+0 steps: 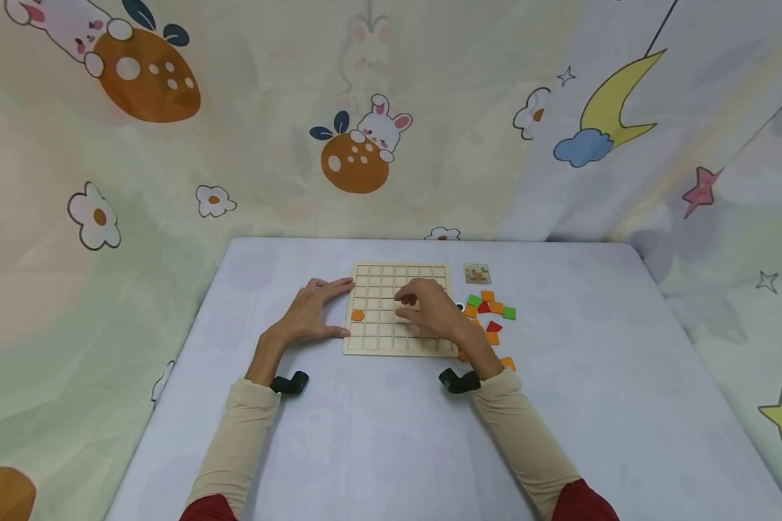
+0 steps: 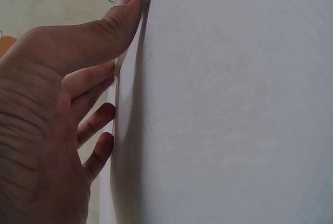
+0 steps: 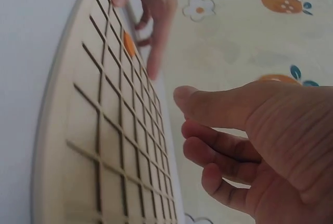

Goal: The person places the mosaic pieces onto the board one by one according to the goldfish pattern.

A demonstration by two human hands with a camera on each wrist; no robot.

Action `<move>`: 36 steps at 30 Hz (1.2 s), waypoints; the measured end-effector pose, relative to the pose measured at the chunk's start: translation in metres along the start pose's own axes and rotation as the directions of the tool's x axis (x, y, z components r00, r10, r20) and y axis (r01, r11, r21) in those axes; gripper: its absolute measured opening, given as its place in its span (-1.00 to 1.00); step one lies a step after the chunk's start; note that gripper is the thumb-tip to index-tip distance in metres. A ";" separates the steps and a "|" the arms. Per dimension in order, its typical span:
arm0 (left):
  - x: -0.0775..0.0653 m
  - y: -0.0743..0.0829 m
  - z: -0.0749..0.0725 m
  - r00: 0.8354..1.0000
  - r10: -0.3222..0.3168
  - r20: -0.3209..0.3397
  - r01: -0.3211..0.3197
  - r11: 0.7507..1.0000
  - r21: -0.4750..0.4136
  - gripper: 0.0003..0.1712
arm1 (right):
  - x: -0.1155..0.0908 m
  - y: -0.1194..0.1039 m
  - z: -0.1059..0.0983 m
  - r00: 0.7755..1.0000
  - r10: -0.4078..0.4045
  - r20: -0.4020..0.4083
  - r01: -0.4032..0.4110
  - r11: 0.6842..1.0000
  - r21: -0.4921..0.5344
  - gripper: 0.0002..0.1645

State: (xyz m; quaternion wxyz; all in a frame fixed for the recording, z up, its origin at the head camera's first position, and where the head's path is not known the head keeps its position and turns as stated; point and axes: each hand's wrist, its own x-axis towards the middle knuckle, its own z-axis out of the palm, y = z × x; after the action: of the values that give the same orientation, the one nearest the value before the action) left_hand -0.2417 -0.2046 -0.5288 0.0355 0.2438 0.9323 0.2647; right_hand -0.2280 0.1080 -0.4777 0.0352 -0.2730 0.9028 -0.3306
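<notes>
A pale wooden grid board [image 1: 378, 346] lies on the table, with one orange round piece [image 1: 358, 315] in its left column. My left hand [image 1: 313, 311] is at the board's left side, thumb tip at the lower part of the edge and index finger near the upper part. In the left wrist view the thumb [image 2: 112, 28] touches the board's rim. Over the right half of the board hovers my right hand [image 1: 430, 307], its thumb and index fingertips apart. The right wrist view shows its fingers [image 3: 200, 151] loosely bent, with no piece visible between them.
Orange, green and red pieces lie scattered right of the board, including a green square [image 1: 509, 312] and a red piece [image 1: 494, 326]; the right forearm overlaps some. A small patterned card [image 1: 477, 273] lies behind them. A printed cloth [image 1: 267, 145] hangs beyond the table's far edge.
</notes>
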 end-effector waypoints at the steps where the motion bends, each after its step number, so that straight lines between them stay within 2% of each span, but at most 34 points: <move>1: 0.000 0.000 0.000 1.000 0.002 -0.002 -0.002 1.000 -0.002 0.24 | -0.003 0.003 -0.005 1.000 0.007 0.001 -0.007 1.000 -0.001 -0.70; 7: 0.000 -0.001 0.000 1.000 0.003 -0.001 -0.003 1.000 0.000 0.24 | -0.019 0.024 -0.030 0.998 0.064 0.015 -0.064 0.998 0.003 -0.71; 16: 0.000 -0.001 0.000 1.000 0.005 -0.001 -0.005 1.000 -0.004 0.26 | -0.041 0.051 -0.051 0.987 0.157 -0.028 -0.158 0.987 -0.007 -0.75; 20: 0.000 -0.001 0.000 1.000 0.005 0.002 -0.005 1.000 0.006 0.25 | -0.048 0.057 -0.056 0.981 0.195 -0.004 -0.195 0.981 -0.005 -0.71; 29: 0.000 0.000 0.001 1.000 -0.010 0.008 0.010 1.000 0.014 0.25 | -0.056 0.064 -0.058 0.965 0.241 0.102 -0.243 0.970 0.005 -0.72; 36: 0.001 0.001 0.001 1.000 -0.014 0.012 0.014 1.000 0.007 0.24 | -0.056 0.067 -0.057 0.962 0.248 0.114 -0.248 0.969 -0.016 -0.70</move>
State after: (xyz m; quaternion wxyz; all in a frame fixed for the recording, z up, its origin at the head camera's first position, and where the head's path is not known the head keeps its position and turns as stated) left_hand -0.2418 -0.2032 -0.5286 0.0419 0.2392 0.9346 0.2599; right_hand -0.2259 0.2120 -0.4807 0.1280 -0.1764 0.9265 -0.3067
